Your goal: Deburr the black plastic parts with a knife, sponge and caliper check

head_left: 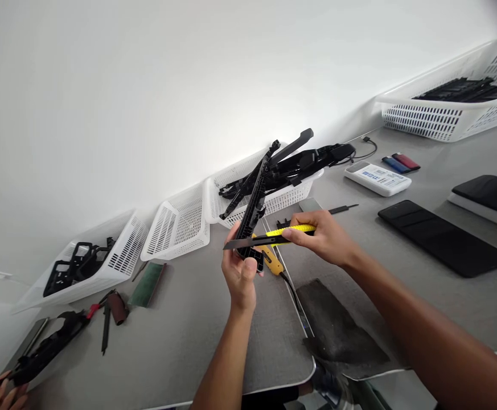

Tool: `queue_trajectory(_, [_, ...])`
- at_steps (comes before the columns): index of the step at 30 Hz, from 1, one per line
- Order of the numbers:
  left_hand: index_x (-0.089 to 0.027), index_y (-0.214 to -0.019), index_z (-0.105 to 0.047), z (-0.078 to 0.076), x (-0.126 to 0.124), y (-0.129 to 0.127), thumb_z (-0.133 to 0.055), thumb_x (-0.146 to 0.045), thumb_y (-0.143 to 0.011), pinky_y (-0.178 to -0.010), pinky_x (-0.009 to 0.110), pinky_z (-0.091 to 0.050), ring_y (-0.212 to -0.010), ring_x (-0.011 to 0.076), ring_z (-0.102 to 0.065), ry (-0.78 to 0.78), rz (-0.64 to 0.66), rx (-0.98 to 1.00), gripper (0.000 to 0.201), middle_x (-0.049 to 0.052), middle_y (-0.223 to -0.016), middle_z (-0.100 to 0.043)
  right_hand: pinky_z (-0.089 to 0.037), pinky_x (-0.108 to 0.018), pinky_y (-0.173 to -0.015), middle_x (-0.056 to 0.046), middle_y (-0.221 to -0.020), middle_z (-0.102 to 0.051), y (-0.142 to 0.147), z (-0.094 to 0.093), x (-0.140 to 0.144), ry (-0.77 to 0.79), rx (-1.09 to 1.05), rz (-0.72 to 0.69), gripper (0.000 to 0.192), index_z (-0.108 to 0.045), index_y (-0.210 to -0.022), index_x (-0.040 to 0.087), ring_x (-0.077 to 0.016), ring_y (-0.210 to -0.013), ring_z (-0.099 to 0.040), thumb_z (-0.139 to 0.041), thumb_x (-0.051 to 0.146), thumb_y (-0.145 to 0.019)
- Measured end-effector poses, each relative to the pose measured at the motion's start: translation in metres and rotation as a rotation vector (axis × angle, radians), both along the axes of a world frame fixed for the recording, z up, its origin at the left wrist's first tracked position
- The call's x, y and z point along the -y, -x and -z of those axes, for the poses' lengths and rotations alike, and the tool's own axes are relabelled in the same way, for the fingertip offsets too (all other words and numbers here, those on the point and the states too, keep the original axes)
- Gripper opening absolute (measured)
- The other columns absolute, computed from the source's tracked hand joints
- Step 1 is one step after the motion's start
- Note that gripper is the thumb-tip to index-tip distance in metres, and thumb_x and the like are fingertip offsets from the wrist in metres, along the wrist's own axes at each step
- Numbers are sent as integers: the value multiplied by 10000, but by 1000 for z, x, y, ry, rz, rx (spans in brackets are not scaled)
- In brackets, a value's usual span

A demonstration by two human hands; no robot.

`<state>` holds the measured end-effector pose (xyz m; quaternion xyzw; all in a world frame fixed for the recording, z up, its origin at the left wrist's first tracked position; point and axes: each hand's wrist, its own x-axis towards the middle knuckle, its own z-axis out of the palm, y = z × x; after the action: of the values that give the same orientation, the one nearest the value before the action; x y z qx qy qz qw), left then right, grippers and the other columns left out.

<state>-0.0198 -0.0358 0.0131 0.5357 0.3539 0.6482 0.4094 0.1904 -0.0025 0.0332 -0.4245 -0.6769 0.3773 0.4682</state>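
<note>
My left hand (240,276) is closed around the lower end of a long black plastic part (254,199), which stands tilted upward above the table. In my right hand (323,236) is a yellow utility knife (278,234), its dark blade reaching left across the part's lower section. Whether the blade touches the plastic I cannot tell. Behind my hands, a yellow corded tool (272,261) lies on the table, partly hidden by the part and my left hand. Beyond it a white basket (288,199) is heaped with black plastic parts.
More white baskets (175,228) line the wall. At right lie a black phone (444,236), a white boxy device (378,177) and two lighters (402,163). A dark cloth (337,322) covers the near edge. Another person's hand (7,394) holds a black part at far left.
</note>
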Motion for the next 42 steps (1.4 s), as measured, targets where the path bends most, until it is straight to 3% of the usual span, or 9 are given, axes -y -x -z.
queue_trajectory(8, [-179, -1429, -659, -3, -1, -1, -675, -742, -895, -393, 209, -357, -438, 107, -462, 85, -39, 34, 776, -34, -609, -595, -216, -299, -527, 28, -562, -399, -2, 8, -6, 33, 34, 139, 615, -573, -618, 198, -125, -559, -347, -650, 751, -876])
queue_trajectory(12, [-132, -1368, -700, -5, -1, -3, -603, -771, -919, -367, 217, -349, -410, 115, -459, 156, -25, 79, 788, -29, -559, -572, -242, -296, -537, 25, -580, -413, 0, 10, -7, 6, 49, 74, 621, -529, -607, 203, -125, -568, -366, -638, 749, -883])
queue_trajectory(16, [-140, -1415, -672, -7, -1, -3, -647, -664, -920, -336, 204, -347, -376, 106, -441, 227, 23, 76, 721, -48, -545, -549, -234, -304, -535, 25, -571, -429, -1, 12, -8, 3, 86, 158, 607, -531, -612, 204, -124, -557, -356, -654, 733, -884])
queue_trajectory(21, [-130, -1429, -665, -6, 0, -3, -684, -568, -904, -312, 202, -346, -364, 105, -445, 240, 12, 85, 684, -52, -550, -543, -250, -298, -543, 27, -592, -405, -1, 11, -9, 14, 84, 20, 637, -500, -603, 208, -126, -574, -366, -617, 764, -891])
queue_trajectory(25, [-143, -1445, -666, -8, -2, -3, -676, -567, -909, -326, 212, -352, -369, 96, -429, 239, 13, 134, 684, -44, -575, -563, -243, -303, -541, 23, -586, -430, -1, 11, -8, 17, 123, 145, 621, -525, -620, 205, -128, -568, -367, -634, 753, -891])
queue_trajectory(30, [-147, -1534, -590, -15, -2, -2, -672, -576, -919, -350, 218, -337, -356, 96, -380, 240, 13, 165, 754, -69, -509, -527, -244, -302, -541, 25, -585, -419, 1, 11, -7, 15, 124, 72, 630, -515, -616, 207, -127, -565, -367, -612, 758, -907])
queue_trajectory(34, [-149, -1544, -557, -16, -3, -3, -698, -556, -925, -397, 199, -348, -392, 89, -411, 259, 12, 107, 753, -71, -529, -552, -240, -310, -547, 24, -581, -438, 2, 12, -8, 6, 154, 175, 608, -535, -632, 208, -131, -567, -363, -607, 736, -926])
queue_trajectory(39, [-153, -1492, -583, -8, -5, -7, -710, -613, -926, -438, 222, -411, -474, 112, -519, 361, -4, 81, 740, -45, -649, -608, -254, -310, -565, 31, -591, -423, 4, 13, -9, 15, 180, 72, 630, -500, -630, 210, -130, -579, -372, -558, 751, -948])
queue_trajectory(42, [-161, -1497, -572, -3, -6, -9, -680, -637, -938, -507, 249, -461, -581, 161, -620, 426, 72, 86, 742, 0, -716, -675, -257, -308, -565, 26, -599, -454, 6, 13, -8, 16, 202, 4, 614, -541, -646, 204, -130, -576, -391, -575, 740, -944])
